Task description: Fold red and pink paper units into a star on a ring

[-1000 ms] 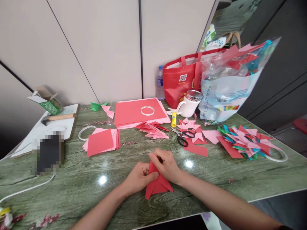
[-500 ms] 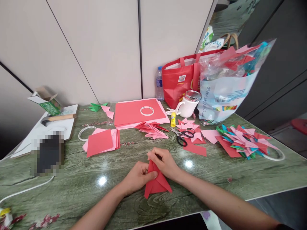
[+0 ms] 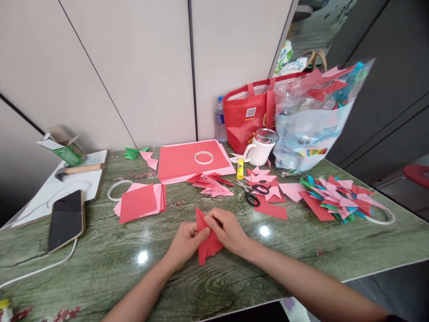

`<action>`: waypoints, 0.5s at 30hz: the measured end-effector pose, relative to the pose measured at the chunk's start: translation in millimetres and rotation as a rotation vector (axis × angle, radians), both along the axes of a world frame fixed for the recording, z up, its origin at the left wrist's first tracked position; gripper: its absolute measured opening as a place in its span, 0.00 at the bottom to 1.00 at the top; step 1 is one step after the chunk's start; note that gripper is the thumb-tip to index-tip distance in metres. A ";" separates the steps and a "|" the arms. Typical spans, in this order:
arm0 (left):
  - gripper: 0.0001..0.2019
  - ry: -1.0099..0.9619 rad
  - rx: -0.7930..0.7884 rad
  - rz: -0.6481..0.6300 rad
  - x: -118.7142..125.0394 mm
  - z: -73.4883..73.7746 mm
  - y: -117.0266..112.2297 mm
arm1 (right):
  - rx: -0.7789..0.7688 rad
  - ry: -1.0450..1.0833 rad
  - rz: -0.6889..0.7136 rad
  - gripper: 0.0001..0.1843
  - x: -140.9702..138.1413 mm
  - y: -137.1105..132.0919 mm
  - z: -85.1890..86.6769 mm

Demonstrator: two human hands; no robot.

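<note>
A folded red paper (image 3: 210,245) is held between both hands, a little above the green marbled table's front half. Its narrow tip points away from me and its wide end towards me. My left hand (image 3: 186,241) pinches its left side, thumb on top. My right hand (image 3: 228,230) grips the upper right part with thumb and curled fingers. Some of the folds lie hidden under the fingers. Beyond the hands rests a pile of folded pink and red paper pieces (image 3: 214,187).
Left are square paper sheets (image 3: 137,203), a phone (image 3: 66,221) with a cable, and a hammer (image 3: 82,168). At right lie scissors (image 3: 251,192), a glue stick (image 3: 240,170) and a heap of coloured folded pieces (image 3: 338,197). A white mug (image 3: 259,152) stands before a red bag (image 3: 246,120).
The folded red paper has turned and moved slightly left and away from me. My right hand has slid from its tip to its right side; my left hand still pinches it.
</note>
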State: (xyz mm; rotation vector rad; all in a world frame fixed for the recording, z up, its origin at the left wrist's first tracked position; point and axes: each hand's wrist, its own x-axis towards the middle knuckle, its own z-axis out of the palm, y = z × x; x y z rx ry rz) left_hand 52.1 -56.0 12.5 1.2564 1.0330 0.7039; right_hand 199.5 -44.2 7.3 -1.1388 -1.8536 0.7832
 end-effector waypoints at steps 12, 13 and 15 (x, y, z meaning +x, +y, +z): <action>0.23 0.159 0.227 0.147 -3.4 6.5 6.0 | 0.065 -0.022 0.100 0.16 4.6 0.2 0.5; 0.22 0.166 0.243 0.142 -3.6 6.5 5.6 | 0.045 -0.013 0.106 0.16 4.5 0.2 0.9; 0.22 0.153 0.241 0.148 -3.8 5.9 4.7 | -0.011 0.016 0.106 0.16 3.8 0.9 1.6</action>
